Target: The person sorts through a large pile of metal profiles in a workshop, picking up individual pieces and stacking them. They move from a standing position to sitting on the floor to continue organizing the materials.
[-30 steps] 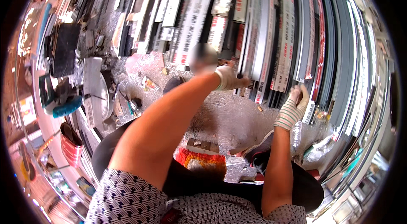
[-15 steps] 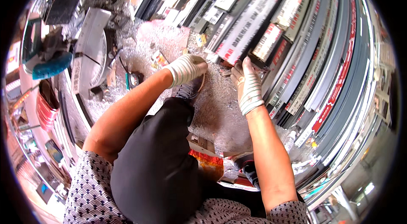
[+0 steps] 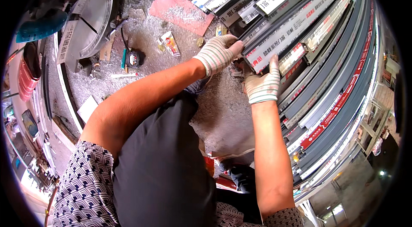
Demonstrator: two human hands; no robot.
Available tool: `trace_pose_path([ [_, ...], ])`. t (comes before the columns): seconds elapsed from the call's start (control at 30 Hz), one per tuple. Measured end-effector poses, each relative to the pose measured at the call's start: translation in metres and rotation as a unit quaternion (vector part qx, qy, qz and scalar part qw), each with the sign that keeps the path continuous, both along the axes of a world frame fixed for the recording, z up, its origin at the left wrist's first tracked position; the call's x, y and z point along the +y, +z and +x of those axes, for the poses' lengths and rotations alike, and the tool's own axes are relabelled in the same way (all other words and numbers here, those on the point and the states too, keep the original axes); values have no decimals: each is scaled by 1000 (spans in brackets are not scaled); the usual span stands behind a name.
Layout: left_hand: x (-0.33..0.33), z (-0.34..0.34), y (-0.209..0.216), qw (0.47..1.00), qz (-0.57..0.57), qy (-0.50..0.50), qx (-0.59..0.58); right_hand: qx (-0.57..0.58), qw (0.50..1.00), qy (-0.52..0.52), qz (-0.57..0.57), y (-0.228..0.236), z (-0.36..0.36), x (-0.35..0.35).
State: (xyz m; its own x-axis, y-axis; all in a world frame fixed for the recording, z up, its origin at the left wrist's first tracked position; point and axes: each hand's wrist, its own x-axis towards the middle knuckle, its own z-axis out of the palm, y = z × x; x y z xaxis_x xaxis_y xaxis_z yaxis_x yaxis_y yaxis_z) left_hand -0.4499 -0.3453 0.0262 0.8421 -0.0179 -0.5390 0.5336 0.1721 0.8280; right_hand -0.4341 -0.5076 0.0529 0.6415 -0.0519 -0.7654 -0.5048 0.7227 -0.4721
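A long metal profile in white printed film lies at the near left of a stack, its end facing me. My left hand, in a striped white work glove, is closed at the left corner of that end, thumb and fingers together. At the right corner my right hand, gloved the same way, grips the profile with its thumb along the top. The fingers of the right hand are partly hidden beneath it. Just left of the profile, dark profiles run alongside.
Many more profiles fill the right side. On the littered floor lie a pink sheet, a small yellow-and-white packet and a dark tape measure. A mitre saw stands at the left. My bent knee is below my left arm.
My left hand has moved right, from above my shoe to the profile's end. My right hand has closed in on its right corner. The whole view has shifted.
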Motion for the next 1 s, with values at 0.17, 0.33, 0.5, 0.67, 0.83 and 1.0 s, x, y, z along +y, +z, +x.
trace_pose_path([
  [0.17,-13,-1,17,999,-31,-21,-1,11,1000,12,-24,11,0,-10],
  [0.33,-25,-5,42,995,8,-87,-42,20,995,37,-95,29,-6,-21],
  [0.5,-48,1,88,960,90,-216,-156,30,992,8,-119,73,-9,-46],
  [0.67,-67,3,97,941,95,-275,-172,2,986,30,-164,88,-18,-82],
  [0.83,-68,4,96,939,81,-286,-170,-40,977,89,-188,91,-22,-94],
  [1.0,-66,3,93,930,117,-292,-188,-46,987,77,-131,89,-25,-85],
])
